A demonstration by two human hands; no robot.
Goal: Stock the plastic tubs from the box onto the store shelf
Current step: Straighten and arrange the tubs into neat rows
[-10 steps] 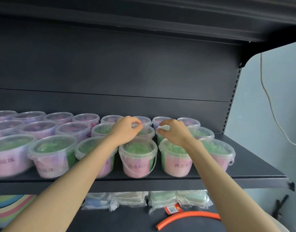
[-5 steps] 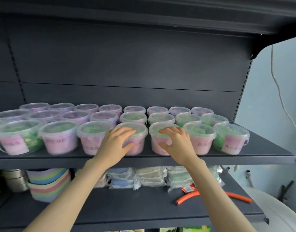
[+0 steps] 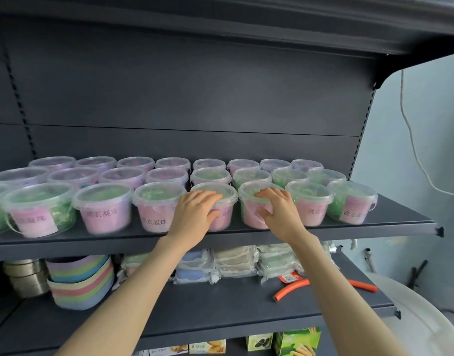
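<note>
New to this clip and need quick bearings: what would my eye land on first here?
Rows of clear-lidded tubs with pink labels fill the upper shelf. At its front edge the left hand grips a front tub and the right hand grips the neighbouring tub. Below, an orange hose lies on the lower shelf.

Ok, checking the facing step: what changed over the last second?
Both hands drew back from the middle-row tubs. The left hand now grips a clear lidded plastic tub with a pink label in the front row, the right hand its right neighbour. Everything else stayed put.
</note>
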